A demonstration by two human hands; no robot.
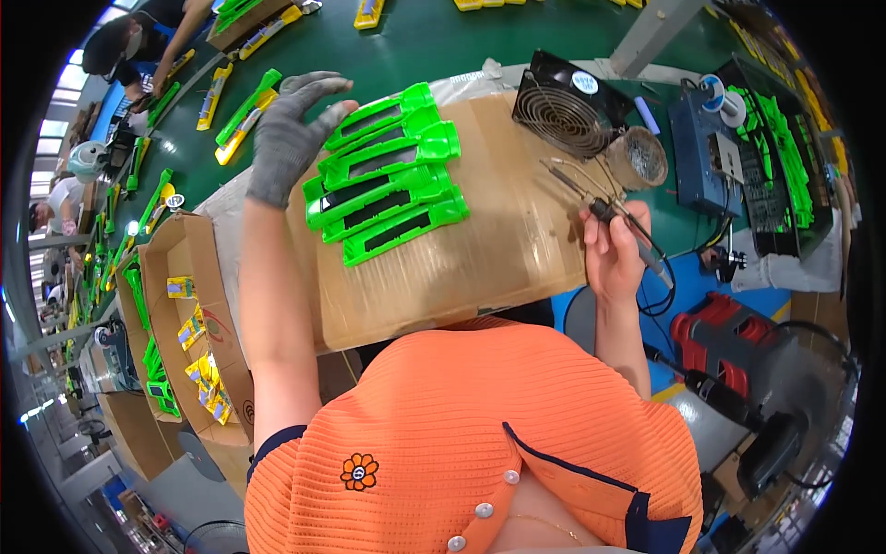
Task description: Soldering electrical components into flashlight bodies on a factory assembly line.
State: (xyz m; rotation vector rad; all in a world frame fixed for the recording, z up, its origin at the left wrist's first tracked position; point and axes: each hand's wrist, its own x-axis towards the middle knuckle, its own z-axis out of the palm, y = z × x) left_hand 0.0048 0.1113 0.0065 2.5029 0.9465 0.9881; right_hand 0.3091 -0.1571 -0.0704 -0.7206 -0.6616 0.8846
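Several long bright green plastic housings (403, 238) with dark panels lie side by side on a brown cardboard sheet (489, 268). My left hand (288, 138), in a grey glove, is beside the far left end of the row. Its fingers are apart and nothing shows in them. At the right edge of the cardboard, my bare right hand (616, 254) is closed around a soldering iron (602, 210), its thin tip pointing far left. Part of the iron's handle is hidden by the fingers. Just beyond that hand stands a round tin (637, 159).
A black fan (570, 106) sits at the cardboard's far edge. Right of it are a blue box-shaped unit (699, 157) and a black crate (784, 175) of green parts. An open carton (198, 323) holds yellow packets at left. Beyond the green conveyor, a co-worker (138, 46) leans in.
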